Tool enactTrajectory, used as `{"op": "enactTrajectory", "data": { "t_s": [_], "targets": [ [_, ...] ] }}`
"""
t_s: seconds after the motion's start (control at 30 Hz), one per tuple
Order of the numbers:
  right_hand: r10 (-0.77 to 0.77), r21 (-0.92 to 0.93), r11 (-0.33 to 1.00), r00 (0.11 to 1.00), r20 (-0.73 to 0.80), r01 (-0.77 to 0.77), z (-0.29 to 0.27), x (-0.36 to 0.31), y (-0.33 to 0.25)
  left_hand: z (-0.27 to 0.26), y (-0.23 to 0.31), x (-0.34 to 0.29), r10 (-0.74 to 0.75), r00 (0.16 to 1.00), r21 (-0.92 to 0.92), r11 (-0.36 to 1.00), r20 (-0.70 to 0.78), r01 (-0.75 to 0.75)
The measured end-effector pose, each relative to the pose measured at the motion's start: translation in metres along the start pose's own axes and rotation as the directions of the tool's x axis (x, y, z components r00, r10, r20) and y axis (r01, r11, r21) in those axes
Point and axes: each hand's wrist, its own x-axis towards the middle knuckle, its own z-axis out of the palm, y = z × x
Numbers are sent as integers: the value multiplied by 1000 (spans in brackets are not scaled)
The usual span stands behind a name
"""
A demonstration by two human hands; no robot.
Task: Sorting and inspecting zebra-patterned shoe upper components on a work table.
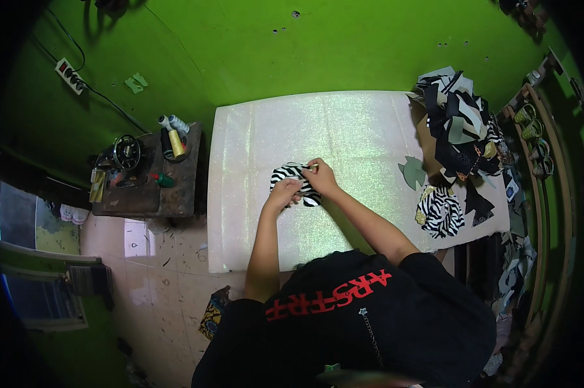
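Observation:
A black-and-white zebra-striped piece of material lies on a table covered with a shiny, pale, glittery sheet. My left hand is closed on its near left part, with the thumb on top and fingers curled. My right hand pinches its upper right edge between thumb and fingers. Parts of the piece are hidden under both hands, and its near end shows below them. To the right lies a grey-green cut-out piece. Close to it is a small pile of zebra-striped pieces.
A heap of mixed scraps covers the table's far right corner. At left, a sewing machine and thread cones stand on a dark stand. A power strip hangs on the green wall. Sandals sit on the right rack.

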Motion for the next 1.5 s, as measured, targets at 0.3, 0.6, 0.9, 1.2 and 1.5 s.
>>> {"op": "enactTrajectory", "data": {
  "t_s": [0.3,0.6,0.9,1.2,1.5],
  "targets": [
    [-36,-131,988,948,316,81,1,19,-1,-37,-9,21,128,968,-100,983,-217,-153],
    [-72,-220,970,988,139,101,14,33,-6,-44,-28,58,223,810,328,944,-542,-40],
    [-53,-240,968,997,63,67,23,25,4,-36,-28,54,275,769,454,891,-577,22],
    [-55,-265,962,998,19,59,28,25,3,-31,-35,55,341,727,476,879,-596,-22],
    [8,-358,933,1000,-26,-17,33,27,6,-14,-27,44,393,708,565,825,-586,10]
  ]
}}
